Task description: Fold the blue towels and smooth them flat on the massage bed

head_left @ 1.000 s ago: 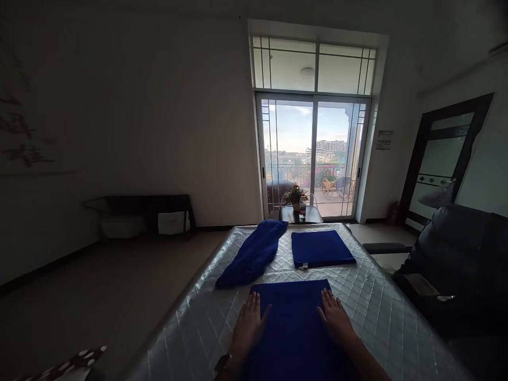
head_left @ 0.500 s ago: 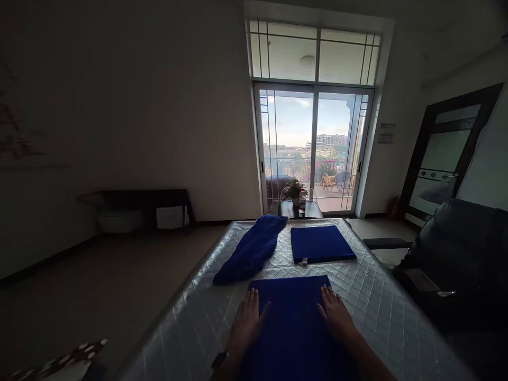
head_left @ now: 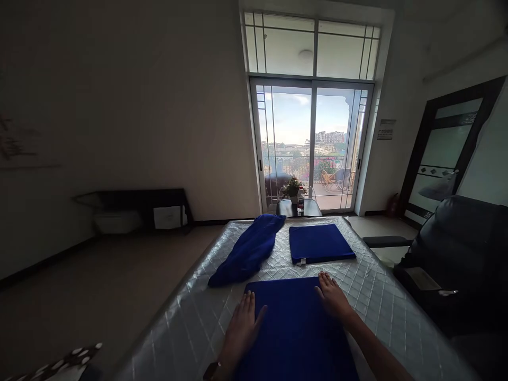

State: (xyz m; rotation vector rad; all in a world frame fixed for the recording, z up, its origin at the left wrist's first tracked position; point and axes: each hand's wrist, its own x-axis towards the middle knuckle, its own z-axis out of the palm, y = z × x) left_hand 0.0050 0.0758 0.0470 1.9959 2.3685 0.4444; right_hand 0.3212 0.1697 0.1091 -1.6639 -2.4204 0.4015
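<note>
A flat blue cloth (head_left: 293, 333), rectangular in outline, lies in front of me on a silvery quilted mattress (head_left: 178, 317). My left hand (head_left: 243, 323) rests flat along its left edge, thumb apart from the fingers. Over at the far right corner, my right hand (head_left: 333, 296) lies with fingers stretched out on the cloth's edge. Farther off is a folded blue cloth (head_left: 322, 243) with a small white tag at its near edge. To its left sits a loosely bunched blue cloth (head_left: 248, 251). The near end of the flat cloth runs out of view.
Beyond the mattress stands a small dark table (head_left: 313, 209) with a potted plant (head_left: 293, 186) and a bottle (head_left: 300, 200). A black armchair (head_left: 456, 254) is close on the right. A low dark bench (head_left: 146, 198) is along the left wall. Sliding glass doors (head_left: 286, 137) lie behind.
My right hand has slid a little forward to the cloth's far right corner. My left hand has shifted slightly left, staying on the left edge. The camera view has moved slightly.
</note>
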